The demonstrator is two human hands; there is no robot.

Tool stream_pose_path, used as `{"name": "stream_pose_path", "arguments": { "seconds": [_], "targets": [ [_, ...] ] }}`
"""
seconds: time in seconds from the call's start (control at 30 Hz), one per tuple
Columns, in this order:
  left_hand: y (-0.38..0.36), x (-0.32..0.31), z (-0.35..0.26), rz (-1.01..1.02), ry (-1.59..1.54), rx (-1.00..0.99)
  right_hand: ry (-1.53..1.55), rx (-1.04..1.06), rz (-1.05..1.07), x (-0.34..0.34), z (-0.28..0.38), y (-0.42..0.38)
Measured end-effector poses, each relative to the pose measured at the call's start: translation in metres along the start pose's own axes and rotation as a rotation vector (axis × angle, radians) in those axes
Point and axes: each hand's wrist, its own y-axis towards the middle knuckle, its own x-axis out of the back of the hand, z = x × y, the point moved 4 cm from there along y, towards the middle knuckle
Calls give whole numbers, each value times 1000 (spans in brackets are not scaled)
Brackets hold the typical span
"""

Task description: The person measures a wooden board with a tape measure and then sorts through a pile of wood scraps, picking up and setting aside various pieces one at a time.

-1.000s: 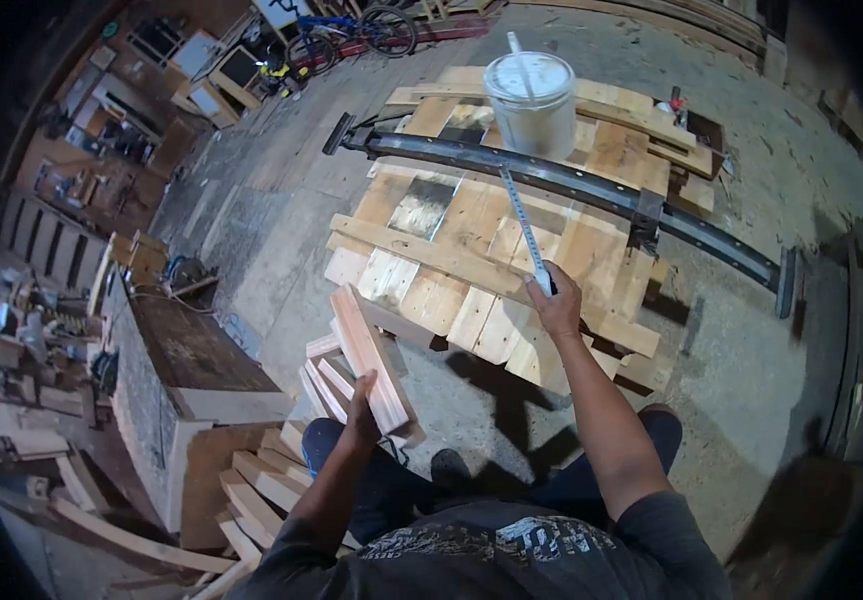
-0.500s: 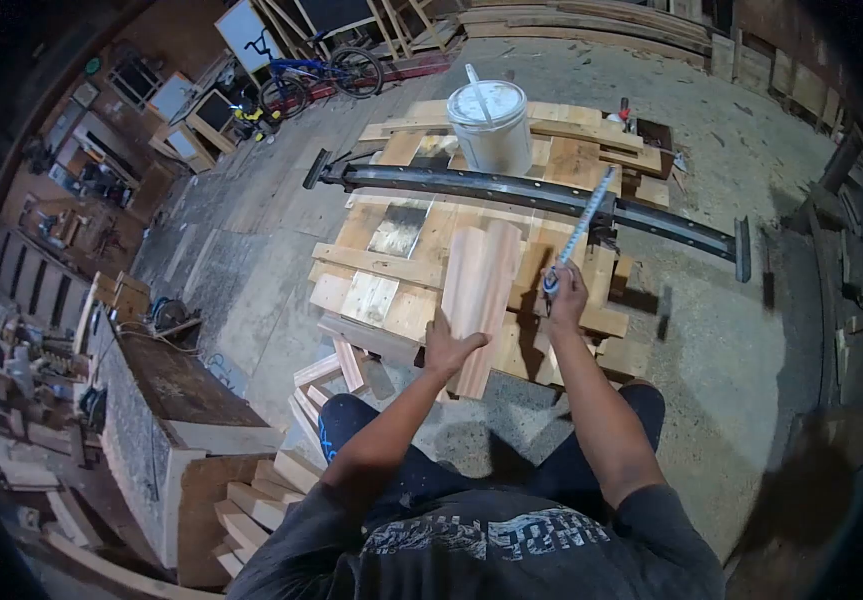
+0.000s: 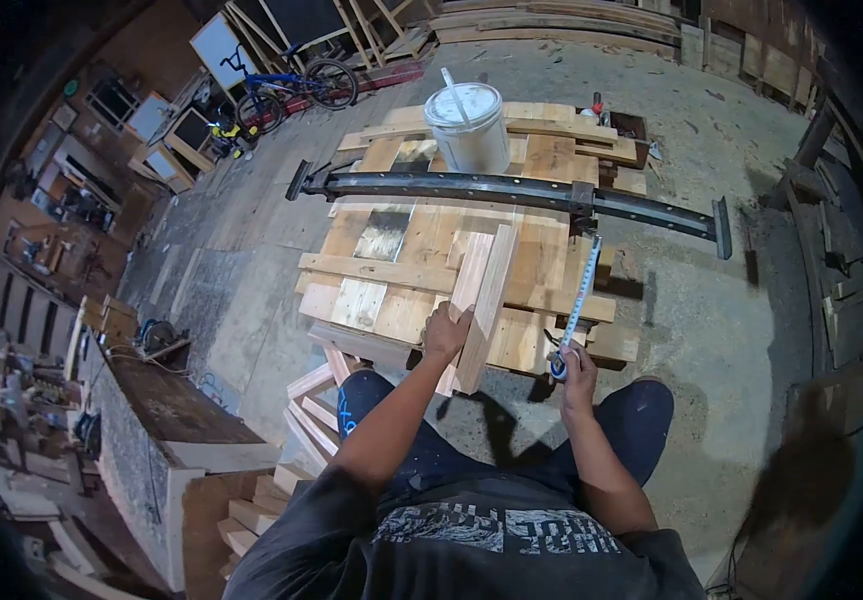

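Note:
My left hand [image 3: 445,332] is closed around the left side of some short wooden boards [image 3: 486,300], which lie lengthwise over the near edge of the plank-topped table [image 3: 431,240]. To the right, my right hand [image 3: 575,370] grips a tape measure [image 3: 558,364]. Its blade [image 3: 584,285] sticks out, pointing up and away toward the long metal clamp [image 3: 451,187]. The clamp lies across the table beyond the boards. Behind it stands a white bucket [image 3: 471,140] with a stick resting on its lid.
Cut wood pieces [image 3: 316,400] lie on the floor by my left knee. A large wooden box [image 3: 166,410] with more offcuts is at the left. A blue bicycle [image 3: 296,85] stands at the back left. Long planks [image 3: 561,28] lie along the back.
The boards under my left hand have turned and separated, showing a narrow edge. My right hand has moved down toward me with the tape measure, away from the clamp.

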Motion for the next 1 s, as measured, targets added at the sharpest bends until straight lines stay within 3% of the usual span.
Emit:
{"name": "stream_pose_path", "arguments": {
  "seconds": [0.03,0.1,0.23,0.5,0.6,0.67,1.0],
  "targets": [
    [-1,-4,0,4,3,-3,2,0,-6,2,-2,0],
    [-14,9,-17,-352,-39,-141,-44,35,11,7,-4,2],
    [-49,15,-70,-118,77,-346,-70,-6,-8,16,-9,8],
    [-50,-1,-55,22,-59,-361,-102,-26,-45,17,-10,17],
    [-59,0,-52,22,-13,-375,-59,-17,-38,18,-12,20],
    [-73,18,-67,-37,268,-391,-63,-18,-18,18,-10,20],
    [-71,0,-37,-286,233,-420,-135,-22,35,13,-14,24]
  ]
}}
